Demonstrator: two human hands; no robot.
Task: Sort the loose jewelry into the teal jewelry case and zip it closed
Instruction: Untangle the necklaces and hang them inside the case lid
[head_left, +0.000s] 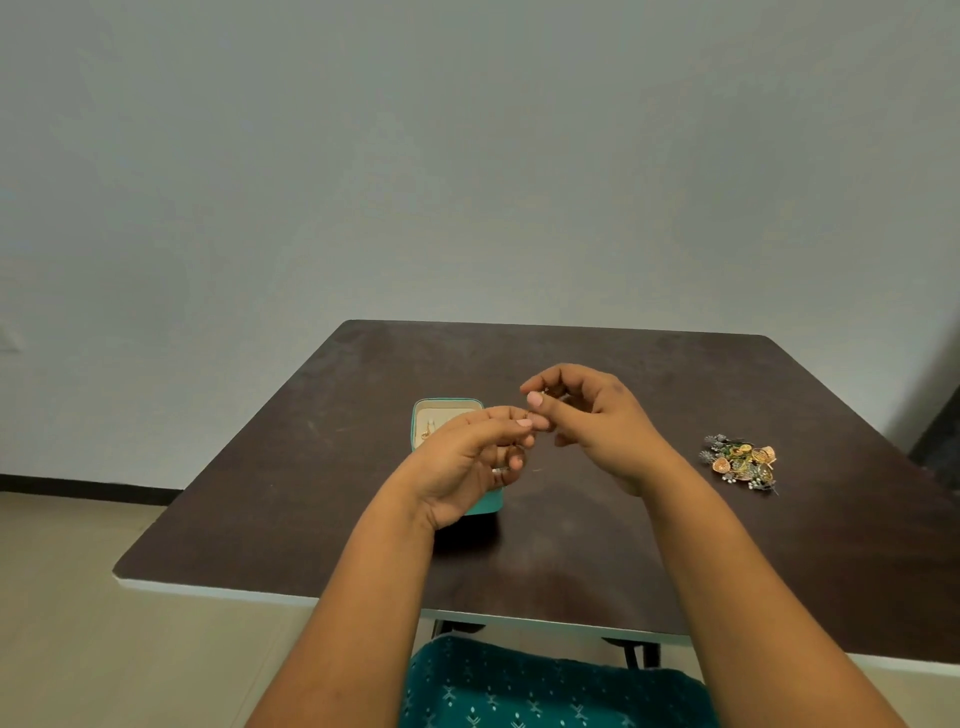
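The teal jewelry case (448, 406) lies open near the middle of the dark table, its cream lining showing with a small gold piece (427, 431) inside. My left hand (475, 462) hovers over the case's near half and hides it. My right hand (592, 415) is just right of it. The fingertips of both hands meet and pinch a small gold earring (540, 402) between them, above the table. The earring is mostly hidden by the fingers. A pile of loose jewelry (742, 461), gold, orange and silver, lies at the right of the table.
The dark table (571, 545) has a pale front edge and stands against a plain wall. Its right edge lies close beyond the jewelry pile. Teal patterned cloth (545, 691) on my lap shows below the table's front edge.
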